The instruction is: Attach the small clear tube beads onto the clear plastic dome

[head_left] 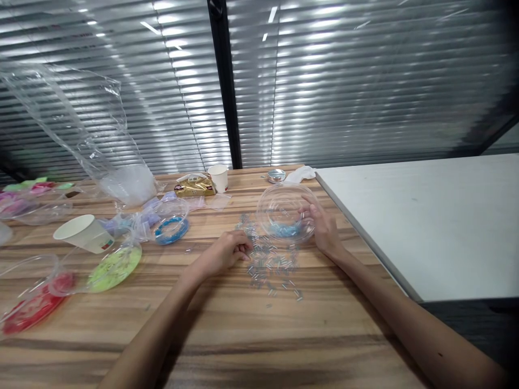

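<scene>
My right hand [322, 227] grips the right side of a clear plastic bowl [263, 208], which tilts toward me. Light blue bits [284, 230] lie at the bottom of this bowl. Small silvery, tube-like pieces [273, 265] are scattered on the wood in front of it and to its left. At the left edge of that scatter, my left hand [231, 249] rests low with its fingers curled together. Whatever its fingertips pinch, if anything, is too small to make out.
On the left stand clear bowls with blue [172, 231], lime green [115, 267] and red [40, 305] contents. A paper cup [83, 233] leans among them. Behind are a gold packet [194, 185], another paper cup [219, 178] and a large clear bag [130, 183]. A white tabletop [438, 221] adjoins on the right.
</scene>
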{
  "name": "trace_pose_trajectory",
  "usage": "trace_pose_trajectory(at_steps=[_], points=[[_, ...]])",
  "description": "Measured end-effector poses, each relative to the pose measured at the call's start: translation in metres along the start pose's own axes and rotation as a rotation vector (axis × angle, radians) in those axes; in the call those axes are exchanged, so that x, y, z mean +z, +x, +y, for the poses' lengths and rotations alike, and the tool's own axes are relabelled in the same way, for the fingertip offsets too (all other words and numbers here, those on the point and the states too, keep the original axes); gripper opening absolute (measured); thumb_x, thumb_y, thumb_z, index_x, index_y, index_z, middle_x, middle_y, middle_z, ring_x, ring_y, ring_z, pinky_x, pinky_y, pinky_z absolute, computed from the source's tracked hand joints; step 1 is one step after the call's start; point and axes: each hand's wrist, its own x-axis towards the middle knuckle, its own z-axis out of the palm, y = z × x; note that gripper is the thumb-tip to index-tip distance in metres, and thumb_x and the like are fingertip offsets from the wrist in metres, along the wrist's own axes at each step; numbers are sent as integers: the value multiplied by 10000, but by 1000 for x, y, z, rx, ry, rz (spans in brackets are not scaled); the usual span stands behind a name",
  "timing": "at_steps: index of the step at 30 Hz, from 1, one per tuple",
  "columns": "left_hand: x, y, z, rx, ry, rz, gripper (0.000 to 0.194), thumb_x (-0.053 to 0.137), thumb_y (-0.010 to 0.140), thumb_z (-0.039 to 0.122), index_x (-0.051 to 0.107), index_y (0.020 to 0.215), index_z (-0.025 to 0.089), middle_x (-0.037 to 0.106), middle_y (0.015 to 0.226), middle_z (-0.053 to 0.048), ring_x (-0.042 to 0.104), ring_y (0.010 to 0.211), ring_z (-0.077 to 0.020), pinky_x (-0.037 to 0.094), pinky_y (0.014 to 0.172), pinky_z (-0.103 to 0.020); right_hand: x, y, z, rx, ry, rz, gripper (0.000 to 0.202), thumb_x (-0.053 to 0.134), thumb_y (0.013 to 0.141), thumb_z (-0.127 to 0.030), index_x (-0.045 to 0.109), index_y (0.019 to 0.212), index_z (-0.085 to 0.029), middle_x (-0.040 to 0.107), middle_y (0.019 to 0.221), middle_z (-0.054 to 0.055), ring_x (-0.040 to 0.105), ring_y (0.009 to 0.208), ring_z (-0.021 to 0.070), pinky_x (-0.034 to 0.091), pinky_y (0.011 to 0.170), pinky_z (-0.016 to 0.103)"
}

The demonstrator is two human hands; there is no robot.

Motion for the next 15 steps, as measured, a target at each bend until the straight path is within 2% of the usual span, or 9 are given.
trace_pose_trajectory(at_steps=[4, 9, 15], points=[[4, 1, 1, 27, -27, 30, 235, 623, 698, -20, 629, 867, 144, 612, 838, -17, 552, 716, -114, 426, 658, -208, -1, -1, -6, 24, -6, -10, 470, 304, 919, -481, 594, 1146, -188, 649, 838, 51, 607, 672, 178, 489, 582, 295], [9, 3, -1, 36, -46, 50, 200, 655, 715, -2, 639, 848, 147, 614, 815, -14, 553, 713, -113, 422, 661, -205, -2, -1, -8, 13, 2, -4, 473, 305, 922, -482, 554, 1210, -202, 648, 838, 49, 610, 663, 181, 492, 578, 302], [10, 2, -3, 22, -50, 52, 152, 673, 726, 37, 643, 826, 148, 605, 804, -12, 549, 702, -114, 411, 642, -203, 0, -3, 2, -13, -10, -6, 482, 292, 935, -468, 489, 1295, -216, 647, 869, 46, 623, 680, 188, 509, 604, 330]])
